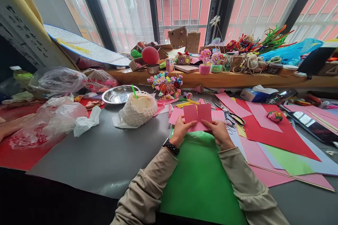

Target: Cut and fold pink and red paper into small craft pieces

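Gripping pink paper tightly between thumbs and fingers of left hand and right hand, holding it over far end of green sheet, near black-handled scissors.

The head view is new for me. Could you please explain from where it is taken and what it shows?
There is no machine: the camera sits on a person's head, looking forward and down. The left hand, with a dark watch at the wrist, and the right hand hold pink paper. A green sheet lies beneath the forearms. To its left, on the grey surface, are something in white netting and a metal tray; toward the right lie coloured sheets and scissors.
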{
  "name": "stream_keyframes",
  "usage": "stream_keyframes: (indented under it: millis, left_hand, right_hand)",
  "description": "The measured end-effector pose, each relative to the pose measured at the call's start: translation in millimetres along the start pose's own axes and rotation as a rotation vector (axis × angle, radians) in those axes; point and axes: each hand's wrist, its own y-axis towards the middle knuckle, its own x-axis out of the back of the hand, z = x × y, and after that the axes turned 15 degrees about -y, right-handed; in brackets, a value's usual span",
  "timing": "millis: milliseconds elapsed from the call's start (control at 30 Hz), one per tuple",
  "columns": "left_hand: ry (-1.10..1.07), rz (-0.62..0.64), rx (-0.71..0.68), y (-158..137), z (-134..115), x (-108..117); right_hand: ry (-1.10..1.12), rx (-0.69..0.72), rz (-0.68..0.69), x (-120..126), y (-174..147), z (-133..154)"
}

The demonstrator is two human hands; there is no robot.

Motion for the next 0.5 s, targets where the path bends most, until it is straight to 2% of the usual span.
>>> stream_keyframes:
  millis: [133, 333, 500]
  left_hand:
    - [-0.023, 0.012, 0.000, -1.4, -0.9, -0.6]
    - [-0.065, 0.136, 0.043, 0.5, -1.5, 1.2]
    - [-0.018, 0.082, 0.010, 0.1, -0.8, 0.6]
  right_hand:
    - [0.064, -0.044, 0.043, -0.5, -2.7, 3.0]
    - [0.033, -0.017, 0.108, 2.3, -3.0, 3.3]
    - [0.006, 0.006, 0.072, 1.9, -0.7, -0.3]
